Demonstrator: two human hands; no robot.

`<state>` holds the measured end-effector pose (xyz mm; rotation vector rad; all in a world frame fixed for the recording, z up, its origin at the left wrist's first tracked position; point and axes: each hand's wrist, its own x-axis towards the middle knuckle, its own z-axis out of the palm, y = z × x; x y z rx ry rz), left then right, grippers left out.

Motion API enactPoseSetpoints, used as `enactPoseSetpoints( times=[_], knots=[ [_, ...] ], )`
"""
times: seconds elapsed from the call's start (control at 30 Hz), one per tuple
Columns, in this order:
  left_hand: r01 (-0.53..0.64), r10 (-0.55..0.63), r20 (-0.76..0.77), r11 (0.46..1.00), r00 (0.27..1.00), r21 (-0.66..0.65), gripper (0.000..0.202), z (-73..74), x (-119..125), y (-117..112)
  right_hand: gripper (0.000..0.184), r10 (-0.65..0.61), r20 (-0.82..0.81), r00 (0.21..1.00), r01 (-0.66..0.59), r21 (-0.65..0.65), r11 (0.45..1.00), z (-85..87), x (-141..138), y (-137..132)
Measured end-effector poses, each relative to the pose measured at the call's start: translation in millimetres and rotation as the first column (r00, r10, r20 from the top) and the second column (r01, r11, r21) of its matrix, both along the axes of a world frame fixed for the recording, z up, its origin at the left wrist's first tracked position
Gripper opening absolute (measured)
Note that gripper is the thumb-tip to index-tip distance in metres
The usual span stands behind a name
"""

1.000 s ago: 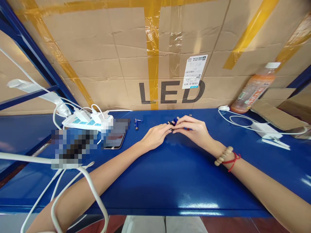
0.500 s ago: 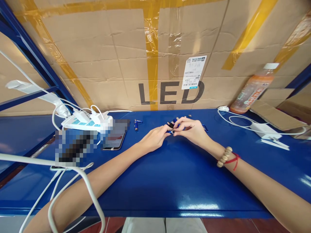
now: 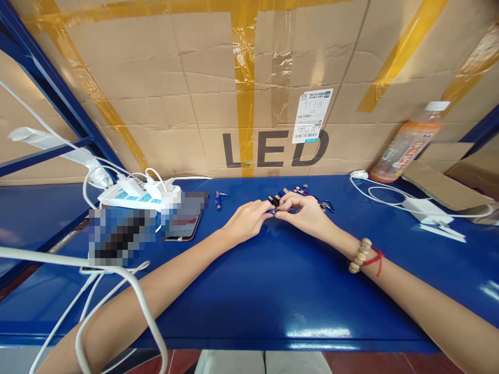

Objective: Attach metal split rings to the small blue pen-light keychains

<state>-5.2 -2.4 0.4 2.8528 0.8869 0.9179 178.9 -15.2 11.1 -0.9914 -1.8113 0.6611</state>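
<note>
A cardboard box (image 3: 206, 93) behind the blue table (image 3: 249, 291) reads "LED". Compared with one second earlier, the blue clip (image 3: 329, 203) beyond the right hand (image 3: 306, 213) is more exposed. A small blue part (image 3: 270, 211) lies in the left hand's (image 3: 246, 219) pinching grip; right fingertips meet its end, their hold indeterminable.

The left arm (image 3: 181, 271) and right arm (image 3: 421, 297) slant inward; left hand (image 3: 246, 221) and right hand (image 3: 309, 214) nearly meet, fingers (image 3: 291, 199) bent, thumb close.
</note>
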Motion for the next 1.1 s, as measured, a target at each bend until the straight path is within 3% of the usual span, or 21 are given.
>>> enactPoseSetpoints(
  times=[0.23, 0.47, 0.8, 1.1],
  knots=[
    [-0.019, 0.018, 0.015, 0.999, 1.000, 0.049, 0.016, -1.6, 0.8, 1.8, 0.030, -0.009, -0.039, 0.999, 0.007, -0.053, 0.999, -4.1, 0.5, 2.6],
    [0.015, -0.003, 0.112, 0.993, 0.994, -0.113, 0.013, 3.1, 3.2, -1.6, 0.035, -0.034, -0.064, 0.997, 0.022, -0.169, 0.985, -5.5, 4.4, 7.0],
    [-0.022, 0.045, 0.123, 0.982, 0.991, -0.189, 0.014, 2.9, 5.7, -3.4, 0.029, -0.058, -0.039, 0.998, 0.057, -0.012, 0.998, 0.7, 7.3, 7.7],
    [-0.113, 0.120, 0.025, 0.975, 0.992, -0.191, 0.018, 5.4, 7.4, -4.0, 0.034, -0.038, -0.105, 0.994, 0.026, -0.106, 0.994, -0.1, 4.3, 4.2]
  ],
)
